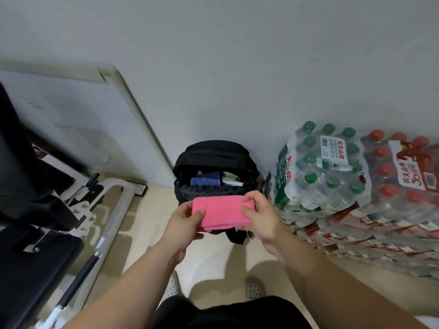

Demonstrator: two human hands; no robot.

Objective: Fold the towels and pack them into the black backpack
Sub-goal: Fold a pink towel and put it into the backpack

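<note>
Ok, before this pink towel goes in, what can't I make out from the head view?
Head view only:
- Lower front of the black backpack: hidden behind the pink towel and both hands.
- Backpack's depth: dark below the blue item; room left cannot be judged.
- Fingers of the left hand and right hand under the towel: covered by it.
- The black equipment at left: blurred, cut by the frame edge.
</note>
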